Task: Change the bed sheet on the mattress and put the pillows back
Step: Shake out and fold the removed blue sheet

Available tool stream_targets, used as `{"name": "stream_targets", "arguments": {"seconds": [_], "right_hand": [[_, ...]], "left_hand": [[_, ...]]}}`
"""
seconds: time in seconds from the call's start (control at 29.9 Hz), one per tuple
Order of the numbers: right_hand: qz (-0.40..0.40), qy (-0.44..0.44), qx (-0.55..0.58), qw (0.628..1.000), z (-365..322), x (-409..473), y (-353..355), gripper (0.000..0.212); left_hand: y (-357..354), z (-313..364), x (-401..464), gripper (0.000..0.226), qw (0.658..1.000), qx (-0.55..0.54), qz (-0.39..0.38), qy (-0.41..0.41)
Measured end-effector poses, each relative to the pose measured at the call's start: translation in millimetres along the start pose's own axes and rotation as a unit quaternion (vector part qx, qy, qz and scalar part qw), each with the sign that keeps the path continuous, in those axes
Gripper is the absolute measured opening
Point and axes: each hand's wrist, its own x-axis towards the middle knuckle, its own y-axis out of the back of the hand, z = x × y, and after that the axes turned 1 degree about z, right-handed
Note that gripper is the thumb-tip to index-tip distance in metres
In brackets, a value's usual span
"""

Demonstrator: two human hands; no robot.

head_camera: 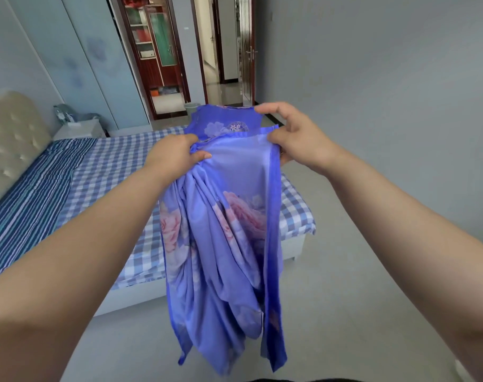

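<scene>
A blue sheet [223, 244] printed with pink flowers hangs in front of me, bunched in long folds down toward the floor. My left hand [174, 154] grips its top edge on the left. My right hand [292, 136] pinches the same edge on the right, with a flap of the sheet standing up between my hands. Behind the sheet lies the mattress [110, 166], covered with a blue-and-white checked cloth and a striped cloth at the head end. No pillows are in view.
A padded beige headboard [11, 133] stands at the left, with a white bedside table [79, 129] beyond it. Grey floor [358, 271] stretches along the bed's right side. An open doorway [221, 51] and a wooden cabinet [154, 56] are at the back.
</scene>
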Motion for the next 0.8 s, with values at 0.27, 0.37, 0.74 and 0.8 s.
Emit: {"name": "stream_targets", "arguments": {"seconds": [0.27,0.37,0.74,0.8], "right_hand": [[0.174,-0.033,-0.102,0.979,35.7,17.2,-2.4,0.022],[0.134,-0.129,0.007,0.983,48.9,15.4,-18.7,0.015],[0.060,-0.079,0.213,0.972,63.6,-11.8,-74.8,0.006],[0.035,-0.103,0.140,0.984,98.0,-30.5,-84.0,0.024]], "left_hand": [[-2.9,13.5,-1.5,0.041,0.982,-0.174,0.001,0.075],[-6.8,30.0,-9.4,0.044,0.976,-0.205,-0.035,0.070],[-42.7,60.7,-32.2,0.028,0.953,-0.279,-0.084,0.084],[-39.7,60.0,-28.2,0.040,0.942,-0.313,-0.063,0.104]]}}
